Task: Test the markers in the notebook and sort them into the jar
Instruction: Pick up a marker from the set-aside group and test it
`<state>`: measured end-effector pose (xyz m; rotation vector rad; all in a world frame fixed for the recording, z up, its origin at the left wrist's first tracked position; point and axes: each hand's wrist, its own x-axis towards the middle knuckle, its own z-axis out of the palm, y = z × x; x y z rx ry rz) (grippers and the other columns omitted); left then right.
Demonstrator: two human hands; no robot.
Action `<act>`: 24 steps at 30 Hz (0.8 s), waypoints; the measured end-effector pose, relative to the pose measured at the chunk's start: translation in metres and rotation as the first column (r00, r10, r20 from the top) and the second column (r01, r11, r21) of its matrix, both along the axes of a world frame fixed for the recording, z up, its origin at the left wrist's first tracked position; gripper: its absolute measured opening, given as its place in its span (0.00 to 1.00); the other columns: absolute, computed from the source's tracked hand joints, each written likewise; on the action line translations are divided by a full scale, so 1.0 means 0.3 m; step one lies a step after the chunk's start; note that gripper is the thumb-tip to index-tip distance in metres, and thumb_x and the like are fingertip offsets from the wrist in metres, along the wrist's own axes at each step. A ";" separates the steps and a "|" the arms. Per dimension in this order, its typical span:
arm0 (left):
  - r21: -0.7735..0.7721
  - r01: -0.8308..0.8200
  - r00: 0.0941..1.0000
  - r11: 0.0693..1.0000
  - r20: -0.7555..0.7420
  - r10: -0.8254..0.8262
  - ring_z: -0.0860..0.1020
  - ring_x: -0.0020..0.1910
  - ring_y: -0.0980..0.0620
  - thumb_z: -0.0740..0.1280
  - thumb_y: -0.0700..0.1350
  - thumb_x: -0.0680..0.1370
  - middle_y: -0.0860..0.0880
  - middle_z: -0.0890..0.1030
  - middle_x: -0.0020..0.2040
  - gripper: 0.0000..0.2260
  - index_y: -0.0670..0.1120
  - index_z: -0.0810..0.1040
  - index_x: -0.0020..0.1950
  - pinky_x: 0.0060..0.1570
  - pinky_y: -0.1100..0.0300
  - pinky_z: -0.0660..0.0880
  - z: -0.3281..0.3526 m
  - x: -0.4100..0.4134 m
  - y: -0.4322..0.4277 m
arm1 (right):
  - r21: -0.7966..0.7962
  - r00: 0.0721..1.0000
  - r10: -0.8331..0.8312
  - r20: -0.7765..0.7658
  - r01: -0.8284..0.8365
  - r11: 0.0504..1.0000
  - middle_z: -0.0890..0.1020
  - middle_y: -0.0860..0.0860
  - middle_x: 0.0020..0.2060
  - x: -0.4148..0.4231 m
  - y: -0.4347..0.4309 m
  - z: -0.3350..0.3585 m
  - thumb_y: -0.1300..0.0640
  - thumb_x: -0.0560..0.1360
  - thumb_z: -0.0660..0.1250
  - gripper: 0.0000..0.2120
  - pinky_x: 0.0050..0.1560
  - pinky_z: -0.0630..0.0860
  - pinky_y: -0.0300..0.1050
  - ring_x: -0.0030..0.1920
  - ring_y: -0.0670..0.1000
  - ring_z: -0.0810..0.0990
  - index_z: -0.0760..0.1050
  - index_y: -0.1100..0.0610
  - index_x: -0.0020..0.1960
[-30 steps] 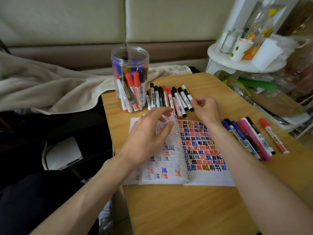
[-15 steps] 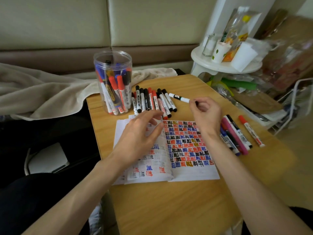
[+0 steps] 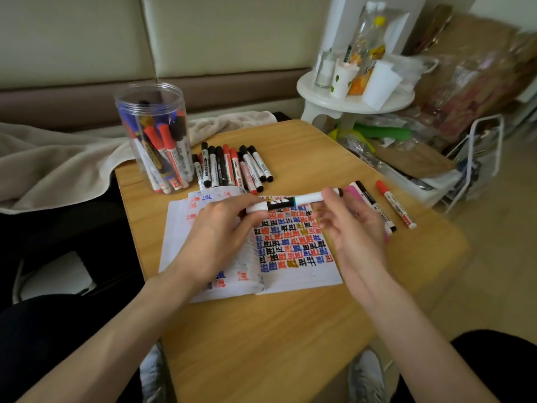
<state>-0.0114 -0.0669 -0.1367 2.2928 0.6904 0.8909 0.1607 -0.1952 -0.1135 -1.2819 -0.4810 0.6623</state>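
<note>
Nearest us, both forearms are reaching in over the wooden table (image 3: 261, 338), and the open notebook (image 3: 293, 274) is lying under the hands, its right page packed with red, blue and black test marks. Just above it, the left hand (image 3: 220, 237) is pinching one end of a white marker (image 3: 293, 201) while the right hand (image 3: 353, 228) is pinching the other, the marker lying level, pointing three to nine o'clock. This looks like the uncapping step: the next move is calling for a straight pull apart, then a stroke on bare paper, and free space is scarce on that page. Out at two o'clock a small marker group (image 3: 386, 207) is lying on the table. At twelve o'clock a marker row (image 3: 232, 167) is waiting, and at eleven the clear jar (image 3: 154, 135) is standing upright, already partly filled.
</note>
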 end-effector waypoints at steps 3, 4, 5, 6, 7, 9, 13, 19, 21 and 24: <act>0.046 0.076 0.997 0.996 -0.016 -0.075 0.81 0.44 0.60 0.64 0.57 0.81 0.57 0.84 0.49 0.14 0.52 0.82 0.59 0.44 0.56 0.77 -0.002 -0.002 -0.017 | -0.069 0.996 0.084 0.039 -0.082 0.994 0.88 0.55 0.42 -0.047 -0.009 -0.030 0.52 0.74 0.76 0.11 0.51 0.82 0.48 0.44 0.52 0.86 0.86 0.58 0.51; 0.072 0.100 0.995 0.992 -0.022 -0.099 0.81 0.43 0.59 0.65 0.55 0.81 0.57 0.85 0.48 0.13 0.51 0.82 0.59 0.43 0.56 0.77 -0.004 -0.003 -0.022 | -0.079 0.990 0.121 0.073 -0.115 0.990 0.88 0.56 0.42 -0.059 -0.011 -0.034 0.53 0.75 0.76 0.11 0.49 0.82 0.46 0.44 0.53 0.87 0.86 0.59 0.52; 0.091 0.119 0.993 0.989 -0.028 -0.117 0.81 0.43 0.58 0.66 0.55 0.81 0.57 0.85 0.49 0.12 0.51 0.82 0.60 0.44 0.56 0.77 -0.005 -0.004 -0.024 | -0.082 0.984 0.152 0.098 -0.144 0.986 0.88 0.56 0.43 -0.064 -0.010 -0.036 0.54 0.76 0.76 0.11 0.46 0.83 0.45 0.44 0.54 0.87 0.85 0.60 0.53; 0.099 0.135 0.991 0.986 -0.036 -0.132 0.82 0.43 0.57 0.66 0.54 0.82 0.56 0.85 0.49 0.12 0.51 0.82 0.60 0.44 0.56 0.77 -0.004 -0.005 -0.026 | -0.085 0.979 0.174 0.111 -0.165 0.983 0.88 0.57 0.43 -0.064 -0.011 -0.034 0.55 0.77 0.75 0.11 0.45 0.83 0.44 0.45 0.55 0.88 0.85 0.61 0.53; 0.100 0.151 0.988 0.984 -0.042 -0.147 0.82 0.42 0.56 0.66 0.54 0.82 0.56 0.84 0.47 0.12 0.51 0.82 0.60 0.43 0.55 0.77 -0.003 -0.006 -0.028 | -0.091 0.975 0.191 0.116 -0.181 0.979 0.88 0.57 0.44 -0.060 -0.012 -0.032 0.55 0.77 0.75 0.11 0.45 0.83 0.43 0.46 0.56 0.88 0.85 0.62 0.54; 0.097 0.172 0.985 0.980 -0.051 -0.168 0.80 0.37 0.54 0.64 0.54 0.83 0.55 0.82 0.41 0.11 0.50 0.82 0.58 0.39 0.54 0.75 -0.002 -0.004 -0.034 | -0.093 0.970 0.219 0.108 -0.210 0.973 0.88 0.59 0.44 -0.052 -0.018 -0.026 0.56 0.78 0.74 0.11 0.48 0.84 0.43 0.46 0.57 0.88 0.84 0.63 0.54; 0.023 0.206 0.977 0.978 -0.063 -0.204 0.74 0.32 0.52 0.62 0.51 0.85 0.55 0.76 0.33 0.10 0.49 0.78 0.49 0.32 0.57 0.70 0.002 -0.004 -0.043 | -0.066 0.967 0.219 0.130 -0.212 0.975 0.88 0.60 0.42 -0.032 -0.028 -0.032 0.56 0.77 0.74 0.11 0.50 0.84 0.44 0.45 0.57 0.88 0.85 0.64 0.53; -0.017 0.183 0.981 0.983 -0.058 -0.184 0.73 0.31 0.52 0.59 0.53 0.85 0.54 0.74 0.32 0.12 0.50 0.76 0.46 0.30 0.64 0.66 0.020 -0.043 -0.014 | -0.003 0.981 0.124 0.150 -0.125 0.992 0.88 0.57 0.47 0.027 -0.038 -0.012 0.58 0.76 0.73 0.13 0.52 0.83 0.41 0.49 0.54 0.88 0.83 0.64 0.57; 0.038 0.062 0.998 0.997 -0.031 -0.060 0.74 0.31 0.51 0.57 0.55 0.84 0.53 0.74 0.32 0.15 0.49 0.76 0.46 0.29 0.61 0.68 0.023 -0.088 0.031 | 0.058 0.988 -0.065 0.137 0.058 0.997 0.89 0.56 0.47 0.113 -0.062 0.026 0.57 0.76 0.73 0.12 0.55 0.83 0.43 0.50 0.55 0.88 0.83 0.63 0.56; 0.087 0.020 1.000 0.996 -0.001 -0.020 0.75 0.32 0.50 0.58 0.54 0.86 0.52 0.76 0.33 0.13 0.51 0.76 0.47 0.33 0.54 0.72 0.038 -0.105 0.030 | 0.013 0.969 -0.127 0.212 0.127 0.992 0.88 0.55 0.43 0.140 -0.084 0.032 0.56 0.79 0.73 0.08 0.52 0.84 0.43 0.45 0.54 0.87 0.84 0.60 0.52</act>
